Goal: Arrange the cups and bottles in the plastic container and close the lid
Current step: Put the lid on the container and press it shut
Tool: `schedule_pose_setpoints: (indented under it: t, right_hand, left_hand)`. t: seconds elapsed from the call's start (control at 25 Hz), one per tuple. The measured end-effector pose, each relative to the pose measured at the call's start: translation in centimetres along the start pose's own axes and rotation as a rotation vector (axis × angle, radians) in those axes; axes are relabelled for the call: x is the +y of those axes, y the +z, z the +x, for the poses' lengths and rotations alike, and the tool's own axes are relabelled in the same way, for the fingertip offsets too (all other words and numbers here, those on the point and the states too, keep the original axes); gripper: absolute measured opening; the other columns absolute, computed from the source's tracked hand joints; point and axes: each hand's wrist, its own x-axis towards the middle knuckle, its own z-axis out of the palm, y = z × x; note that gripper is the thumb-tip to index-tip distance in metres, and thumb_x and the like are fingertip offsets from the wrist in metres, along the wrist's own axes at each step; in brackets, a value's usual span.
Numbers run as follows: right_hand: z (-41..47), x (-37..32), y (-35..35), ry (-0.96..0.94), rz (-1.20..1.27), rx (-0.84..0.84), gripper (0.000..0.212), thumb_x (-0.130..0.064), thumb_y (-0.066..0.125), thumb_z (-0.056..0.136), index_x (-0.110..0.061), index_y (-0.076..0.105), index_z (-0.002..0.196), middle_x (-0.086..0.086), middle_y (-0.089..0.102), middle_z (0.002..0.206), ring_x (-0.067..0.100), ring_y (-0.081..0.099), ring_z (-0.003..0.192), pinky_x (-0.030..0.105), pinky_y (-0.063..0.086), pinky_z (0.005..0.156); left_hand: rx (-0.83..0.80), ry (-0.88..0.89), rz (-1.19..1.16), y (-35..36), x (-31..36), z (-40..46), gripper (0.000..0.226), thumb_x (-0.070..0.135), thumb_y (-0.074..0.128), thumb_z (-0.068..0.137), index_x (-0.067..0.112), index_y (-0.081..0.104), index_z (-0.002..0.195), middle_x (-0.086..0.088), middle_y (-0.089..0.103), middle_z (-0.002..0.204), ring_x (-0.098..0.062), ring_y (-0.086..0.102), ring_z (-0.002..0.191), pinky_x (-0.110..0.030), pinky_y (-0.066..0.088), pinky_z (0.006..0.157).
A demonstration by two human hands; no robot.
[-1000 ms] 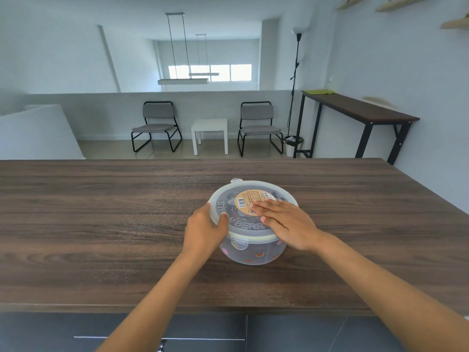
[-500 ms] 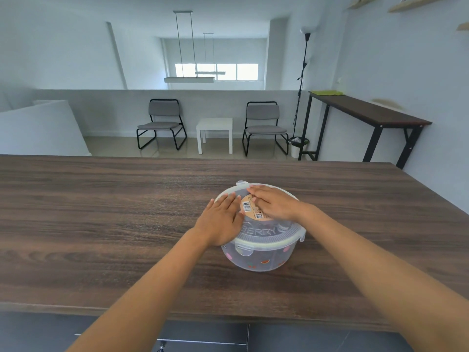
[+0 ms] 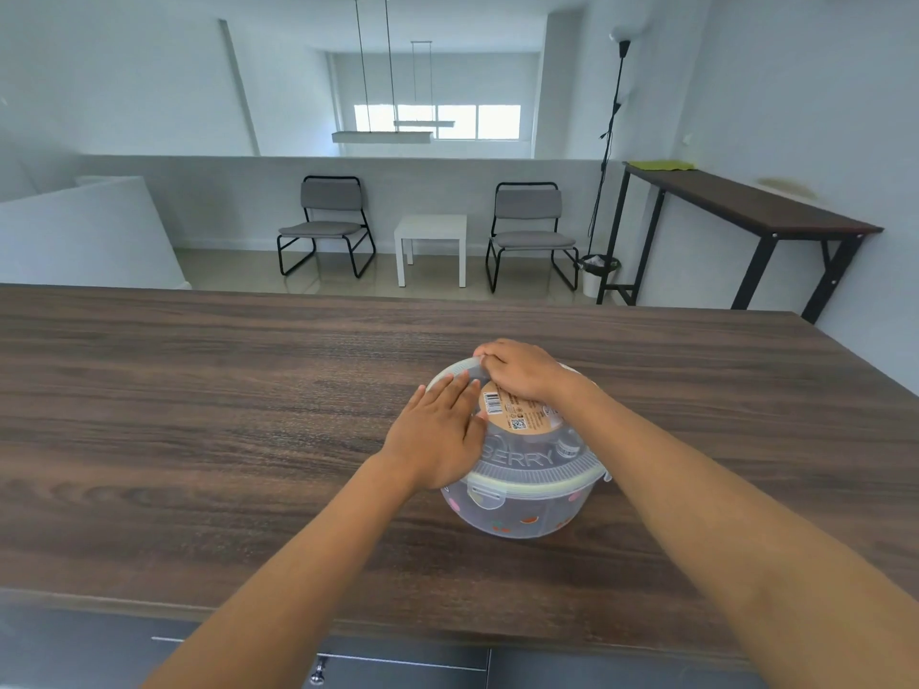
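container [image 3: 517, 514]: round clear plastic tub with small fruit prints on the wall, sits on the wood-grain counter [image 3: 199, 415], right of centre, well in from every edge, closer to the near edge than the far one.
lid [image 3: 532, 464]: translucent, seated on the container rim all the way round as far as visible; embossed letters "BERRY" readable on the near part; round tan label [image 3: 517, 415] with barcode and QR code in the middle.
latches: near clip [image 3: 485, 492] folded down against the wall; another clip [image 3: 604, 475] shows at the right rim, state unclear.
contents: cups and bottles not distinguishable through the wall; only faint shapes.
left hand [image 3: 437, 440]: flat, palm down, fingers together and extended, pressing on the left part of the lid; fingertips reach toward the far rim. Not gripping anything.
right hand [image 3: 522, 370]: curled over the far rim of the lid, fingers bent down around the far edge, pinching at the rim or a tab there; what exactly sits under the fingers is hidden. Wrist lies across the label's right side.
forearms: both bare, coming in from the near edge, converging on the container.
counter front: dark cabinet doors [image 3: 398, 663] below the near edge, a metal knob [image 3: 317, 677] visible.
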Motion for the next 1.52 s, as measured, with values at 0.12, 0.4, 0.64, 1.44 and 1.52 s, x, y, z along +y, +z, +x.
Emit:
schedule_pose_setpoints:
  t: [0.12, 0.4, 0.64, 1.44, 1.52]
  right_hand:
    - [0.6, -0.1, 0.1, -0.001, -0.004, -0.014, 0.039, -0.026, 0.028, 0.096, -0.015, 0.060, 0.115, 0.007, 0.060, 0.120, 0.022, 0.054, 0.108, 0.040, 0.040, 0.093]
    - [-1.4, 0.2, 0.8, -0.024, -0.135, -0.074, 0.053, -0.039, 0.015, 0.100, -0.021, 0.019, 0.150, -0.002, 0.016, 0.160, 0.016, 0.012, 0.147, 0.041, 0.008, 0.119]
    - [-8.0, 0.2, 1.3, 0.058, -0.145, -0.082, 0.059, -0.043, 0.012, 0.098, -0.020, 0.003, 0.151, -0.003, -0.004, 0.161, 0.012, -0.006, 0.148, 0.040, -0.004, 0.119]
    - [-14.6, -1.2, 4.2, 0.700, 1.479, 0.364, 0.047, -0.035, 0.070, 0.080, -0.020, 0.054, 0.121, 0.004, 0.066, 0.110, 0.018, 0.052, 0.082, 0.033, 0.047, 0.078]
    - [-14.5, -1.3, 4.0, 0.686, 1.494, 0.340, 0.044, -0.032, 0.070, 0.081, -0.019, 0.055, 0.120, 0.005, 0.066, 0.107, 0.018, 0.052, 0.081, 0.033, 0.046, 0.075]
  left_hand:
    - [-0.008, -0.008, 0.011, -0.1, 0.1, 0.0, 0.055, 0.036, 0.017, 0.100, 0.016, 0.010, 0.152, -0.001, 0.005, 0.162, -0.015, 0.000, 0.149, -0.036, -0.002, 0.120]
    - [-0.028, -0.012, 0.019, -0.3, 0.3, -0.2, 0.055, 0.034, 0.016, 0.101, 0.016, 0.008, 0.152, 0.000, 0.003, 0.162, -0.014, -0.001, 0.149, -0.035, -0.002, 0.121]
    - [-0.049, -0.024, 0.009, -0.4, 0.3, -0.1, 0.055, 0.035, 0.016, 0.101, 0.016, 0.008, 0.152, 0.000, 0.003, 0.162, -0.014, -0.002, 0.149, -0.036, -0.002, 0.120]
    - [0.237, -0.475, -1.419, 2.0, 0.9, -2.0, 0.030, 0.024, 0.059, 0.090, 0.007, 0.065, 0.114, -0.018, 0.071, 0.108, -0.033, 0.068, 0.100, -0.051, 0.052, 0.095]
    - [0.264, -0.512, -1.406, 1.9, 0.9, -2.2, 0.030, 0.025, 0.058, 0.090, 0.007, 0.065, 0.114, -0.017, 0.071, 0.108, -0.032, 0.069, 0.098, -0.048, 0.053, 0.094]
